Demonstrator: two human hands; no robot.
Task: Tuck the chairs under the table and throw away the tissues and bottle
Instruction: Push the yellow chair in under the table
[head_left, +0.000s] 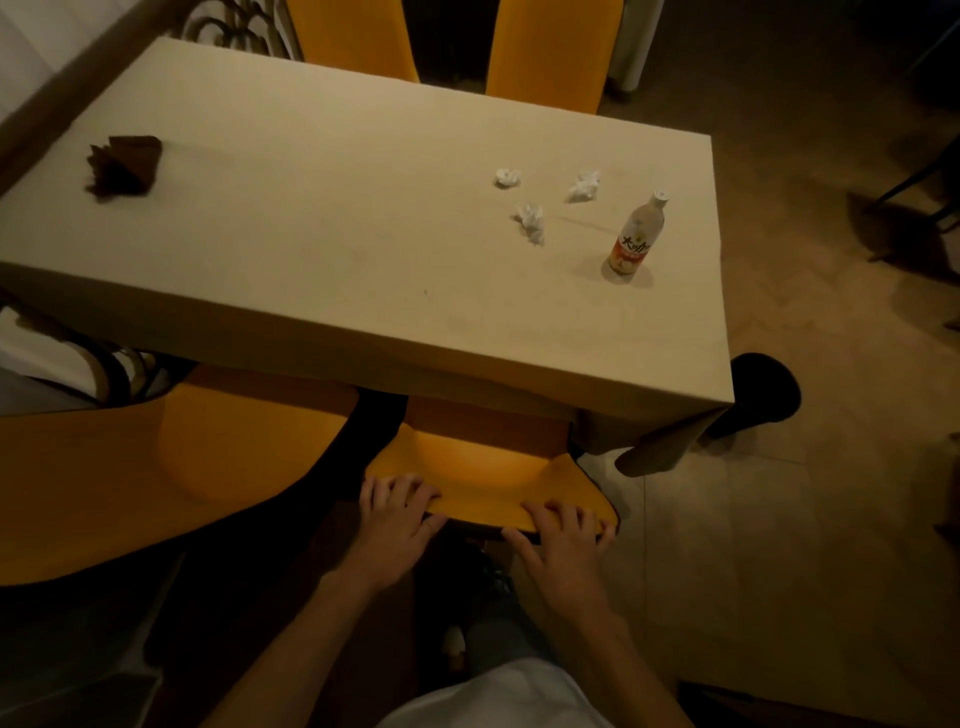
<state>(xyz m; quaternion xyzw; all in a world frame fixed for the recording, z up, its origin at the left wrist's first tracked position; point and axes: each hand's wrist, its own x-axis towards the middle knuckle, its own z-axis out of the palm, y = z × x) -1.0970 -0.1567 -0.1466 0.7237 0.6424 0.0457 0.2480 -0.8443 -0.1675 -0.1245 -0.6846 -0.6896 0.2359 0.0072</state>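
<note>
A brown napkin holder (123, 165) sits far left on the desk (311, 234). Your left hand (395, 519) and right hand (563, 540) each curl a grip over the yellow chair's (483, 467) backrest top. Three crumpled tissues (531, 218) lie left of the upright bottle (638, 234).

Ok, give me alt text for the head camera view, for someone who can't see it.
Both hands, left hand and right hand, grip the top of a yellow chair back at the near edge of a cloth-covered table. On the table lie three crumpled tissues and an upright bottle; another yellow chair stands pulled out to the left.
</note>
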